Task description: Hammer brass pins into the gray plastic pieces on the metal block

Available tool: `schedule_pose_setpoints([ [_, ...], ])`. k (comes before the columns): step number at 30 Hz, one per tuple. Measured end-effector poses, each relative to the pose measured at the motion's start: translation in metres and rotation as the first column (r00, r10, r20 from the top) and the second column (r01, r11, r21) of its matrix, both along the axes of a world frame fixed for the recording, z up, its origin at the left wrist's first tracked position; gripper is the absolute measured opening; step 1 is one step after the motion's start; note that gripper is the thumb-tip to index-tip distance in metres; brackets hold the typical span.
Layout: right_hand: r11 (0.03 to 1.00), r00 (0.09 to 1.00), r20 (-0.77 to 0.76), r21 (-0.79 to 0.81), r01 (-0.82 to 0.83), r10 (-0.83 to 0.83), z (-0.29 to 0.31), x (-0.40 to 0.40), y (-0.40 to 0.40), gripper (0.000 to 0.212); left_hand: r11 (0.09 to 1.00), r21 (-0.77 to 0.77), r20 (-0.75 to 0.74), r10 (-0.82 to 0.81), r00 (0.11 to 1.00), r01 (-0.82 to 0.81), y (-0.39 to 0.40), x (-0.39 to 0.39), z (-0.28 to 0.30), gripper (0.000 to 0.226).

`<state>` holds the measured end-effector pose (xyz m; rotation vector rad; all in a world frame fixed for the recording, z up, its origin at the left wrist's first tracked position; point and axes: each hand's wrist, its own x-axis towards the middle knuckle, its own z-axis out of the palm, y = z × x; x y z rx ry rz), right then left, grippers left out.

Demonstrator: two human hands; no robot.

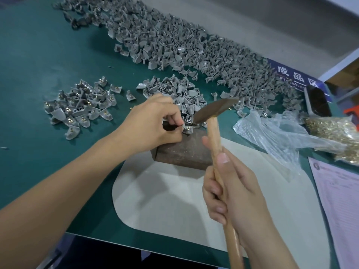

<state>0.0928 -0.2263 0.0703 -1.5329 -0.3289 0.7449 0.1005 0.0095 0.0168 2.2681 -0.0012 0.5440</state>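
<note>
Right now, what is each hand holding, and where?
Right hand grips the hammer midway along its wooden handle. Left hand pinches a gray plastic piece on the metal block.

We're on a small factory assembly line here: a green-matted desk (pixel 48 55) heaped with hundreds of loose gray parts (pixel 174 41), a smaller pile (pixel 81 105) already fitted with brass pins, and a plastic bag of pins (pixel 334 131). A blue sign (pixel 295 76) with Chinese characters marks a zone, and a printed form (pixel 338 200) lies at the right edge.
</note>
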Motion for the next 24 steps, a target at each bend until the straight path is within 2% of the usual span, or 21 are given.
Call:
schedule_pose_setpoints([
  [2, 0.999, 1.0, -0.008, -0.039, -0.029, 0.028, 0.0001, 0.0002, -0.0001, 0.035, 1.0, -0.002, -0.003, -0.004, 1.0, 0.004, -0.0003, 0.0, -0.0001, 0.014],
  [5, 1.0, 0.999, 0.031, 0.014, 0.007, -0.008, -0.0014, -0.0017, 0.0016, 0.035, 1.0, -0.006, 0.001, -0.005, 1.0, 0.005, -0.0001, 0.0002, -0.0007, 0.015],
  [9, 0.999, 1.0, -0.006, -0.047, 0.003, -0.004, -0.0022, -0.0007, 0.0028, 0.028, 1.0, -0.012, 0.0, -0.011, 1.0, 0.011, 0.0004, 0.0009, -0.0017, 0.015],
  [13, 0.999, 0.999, 0.004, -0.012, 0.035, -0.034, -0.0008, -0.0004, 0.0036, 0.035, 1.0, -0.014, 0.002, -0.002, 1.0, 0.002, 0.0012, 0.0015, -0.0023, 0.015],
  [15, 0.999, 1.0, -0.025, -0.041, 0.009, -0.01, -0.0002, -0.0005, 0.0028, 0.036, 1.0, -0.011, 0.002, 0.001, 1.0, -0.001, 0.0012, 0.001, -0.0025, 0.016],
  [19, 1.0, 1.0, 0.003, 0.016, 0.026, -0.026, 0.0005, -0.0011, 0.0012, 0.036, 1.0, 0.003, 0.003, 0.006, 1.0, -0.006, 0.0012, 0.0006, -0.0016, 0.015],
  [22, 0.999, 1.0, -0.019, -0.045, -0.009, 0.008, 0.0016, 0.0007, 0.0018, 0.035, 1.0, -0.005, -0.004, 0.001, 1.0, -0.001, 0.0017, 0.0002, -0.0019, 0.016],
  [24, 1.0, 1.0, 0.02, -0.007, 0.003, -0.003, 0.0026, 0.0003, 0.0012, 0.035, 1.0, -0.007, -0.004, 0.002, 1.0, -0.002, 0.0008, 0.0004, -0.0014, 0.017],
])
